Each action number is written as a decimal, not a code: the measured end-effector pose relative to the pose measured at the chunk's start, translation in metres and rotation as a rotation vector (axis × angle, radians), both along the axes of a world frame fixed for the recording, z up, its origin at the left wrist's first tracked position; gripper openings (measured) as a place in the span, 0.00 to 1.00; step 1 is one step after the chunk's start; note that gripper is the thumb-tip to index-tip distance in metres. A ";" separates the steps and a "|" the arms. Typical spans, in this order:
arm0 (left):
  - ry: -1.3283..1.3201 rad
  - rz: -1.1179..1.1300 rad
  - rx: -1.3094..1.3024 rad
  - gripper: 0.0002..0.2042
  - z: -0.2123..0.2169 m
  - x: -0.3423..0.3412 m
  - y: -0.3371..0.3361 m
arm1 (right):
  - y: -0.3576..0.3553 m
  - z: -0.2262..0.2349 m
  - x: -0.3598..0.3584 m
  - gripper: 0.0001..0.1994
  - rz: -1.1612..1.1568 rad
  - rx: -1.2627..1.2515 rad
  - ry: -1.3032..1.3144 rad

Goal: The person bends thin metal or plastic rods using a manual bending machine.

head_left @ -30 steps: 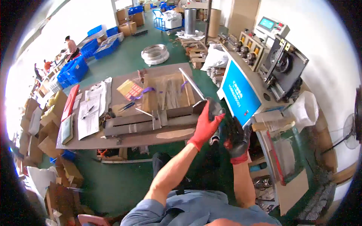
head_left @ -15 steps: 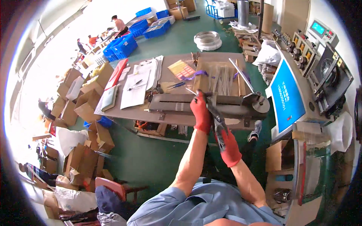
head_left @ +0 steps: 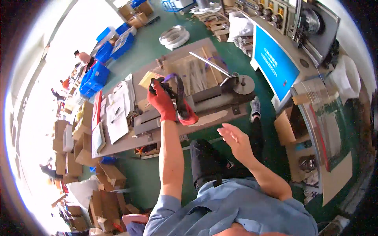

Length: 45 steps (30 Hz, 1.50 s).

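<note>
My left hand (head_left: 161,103) wears a red glove with black fingers. Its fingers are closed on a second red-and-black work glove (head_left: 186,112), which dangles over the front of the workbench (head_left: 112,146). Dark folds around the fingertips hide exactly how it is gripped. My right hand (head_left: 238,144) is bare, raised in front of my body with nothing in it and its fingers loosely apart. Beyond the hands, a long metal fixture (head_left: 208,103) with a round disc (head_left: 245,86) runs along the bench edge. Behind it lies a bundle of thin wires (head_left: 195,78).
Papers (head_left: 116,128) and a red folder (head_left: 97,108) lie on the bench's left. To the right stands a machine with a blue panel (head_left: 274,65). A wire coil (head_left: 174,37) sits on the green floor. Cardboard boxes (head_left: 108,208) and blue crates (head_left: 94,78) are at the left.
My right hand has come out of its glove and drawn back to the right, now bare. The glove stays in my left hand. The view has turned, shifting the bench leftward.
</note>
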<state>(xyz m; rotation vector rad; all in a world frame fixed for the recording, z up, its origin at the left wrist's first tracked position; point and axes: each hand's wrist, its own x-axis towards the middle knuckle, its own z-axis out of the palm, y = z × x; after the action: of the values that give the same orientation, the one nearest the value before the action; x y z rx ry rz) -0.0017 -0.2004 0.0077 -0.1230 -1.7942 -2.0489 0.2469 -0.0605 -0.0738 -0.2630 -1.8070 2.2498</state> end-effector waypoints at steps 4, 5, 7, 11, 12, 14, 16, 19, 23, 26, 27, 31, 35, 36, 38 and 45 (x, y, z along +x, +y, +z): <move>0.175 -0.059 -0.209 0.14 -0.013 -0.014 0.018 | -0.004 0.017 -0.041 0.26 -0.066 0.339 0.216; 0.195 -0.072 -0.217 0.14 -0.013 0.002 0.035 | 0.002 0.025 -0.057 0.29 -0.096 0.308 0.161; 0.321 -0.142 -0.193 0.15 -0.035 0.005 0.044 | -0.004 0.044 -0.092 0.36 -0.078 0.171 0.145; -0.124 -0.483 0.123 0.17 -0.078 0.015 0.043 | -0.040 0.019 -0.161 0.37 -0.153 0.010 -0.015; -0.184 -0.373 0.041 0.20 -0.064 0.035 0.059 | -0.030 0.001 -0.166 0.37 -0.166 0.008 -0.025; -0.274 -0.840 0.676 0.23 -0.074 0.009 0.042 | -0.032 -0.012 -0.178 0.35 -0.099 -0.298 0.124; -0.237 -1.018 0.678 0.24 -0.065 0.026 0.053 | -0.019 -0.026 -0.180 0.32 -0.205 -0.368 0.107; -0.344 -1.145 0.771 0.25 -0.056 0.039 0.056 | -0.009 0.016 -0.166 0.21 -0.260 -0.326 0.155; -0.362 -0.933 0.596 0.24 -0.063 0.046 0.065 | 0.005 0.021 -0.179 0.24 -0.350 0.024 0.068; -0.467 -1.033 0.502 0.21 -0.052 0.039 0.045 | -0.007 0.029 -0.189 0.23 -0.373 0.108 -0.043; -0.473 -1.228 0.553 0.21 -0.048 0.037 0.054 | -0.001 0.015 -0.204 0.24 -0.519 0.215 -0.020; -0.498 -1.144 0.562 0.19 -0.053 0.025 0.048 | -0.015 0.007 -0.234 0.22 -0.503 0.296 -0.018; -0.404 -1.255 0.496 0.19 -0.076 0.003 0.036 | -0.018 0.004 -0.241 0.21 -0.384 0.357 -0.069; -0.418 -1.258 0.498 0.19 -0.075 0.012 0.038 | -0.018 0.000 -0.236 0.21 -0.388 0.354 -0.082; -0.503 -0.917 0.428 0.19 -0.051 0.042 0.035 | -0.027 0.007 -0.222 0.21 -0.393 0.266 -0.104; -0.516 -0.946 0.448 0.21 -0.045 0.050 0.028 | -0.015 0.011 -0.222 0.22 -0.162 0.318 -0.080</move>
<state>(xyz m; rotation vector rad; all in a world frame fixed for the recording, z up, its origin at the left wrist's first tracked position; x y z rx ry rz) 0.0481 -0.1722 -0.0370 -0.4002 -1.6270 -3.3650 0.0250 -0.0751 -0.0625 -0.4255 -2.0672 1.8351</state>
